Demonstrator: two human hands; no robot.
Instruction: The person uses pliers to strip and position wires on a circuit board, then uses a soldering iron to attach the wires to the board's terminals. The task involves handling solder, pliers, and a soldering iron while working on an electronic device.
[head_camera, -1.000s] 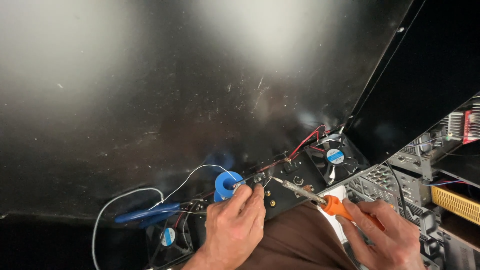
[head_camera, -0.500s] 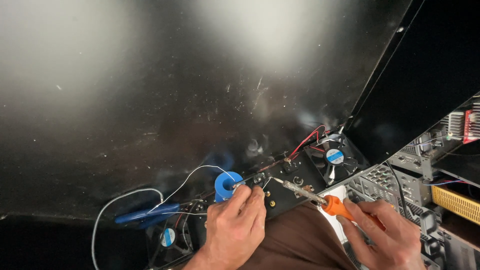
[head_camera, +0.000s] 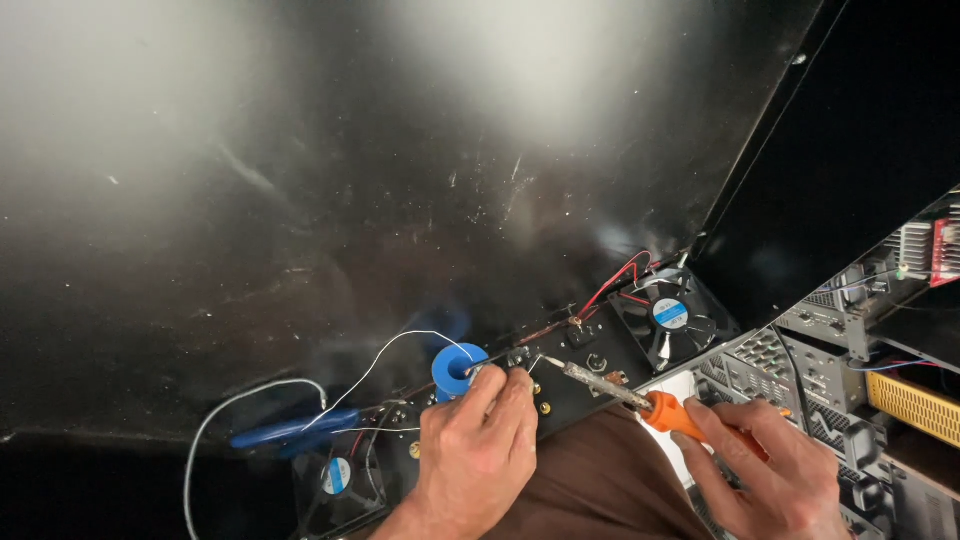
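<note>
My left hand (head_camera: 478, 450) pinches a thin strand of solder wire (head_camera: 385, 352) that runs from a blue solder spool (head_camera: 456, 368) standing just beyond my fingers. My right hand (head_camera: 770, 472) grips the orange handle of a soldering iron (head_camera: 640, 398). Its metal tip points left and ends just above a black circuit panel (head_camera: 585, 375), close to my left fingertips. The panel lies across my lap, with a small black fan (head_camera: 668, 318) at its right end and another fan (head_camera: 335, 478) at its left end.
A scratched, glossy black sheet (head_camera: 400, 180) fills most of the view behind the panel. Blue-handled pliers (head_camera: 290, 430) and a white cable (head_camera: 215, 420) lie at the left. Open electronic chassis with grey metal parts and a yellow connector strip (head_camera: 915, 405) stand at the right.
The soldering iron tip has shifted slightly left along the panel toward my left fingers. My left hand has stayed on the wire by the spool.
</note>
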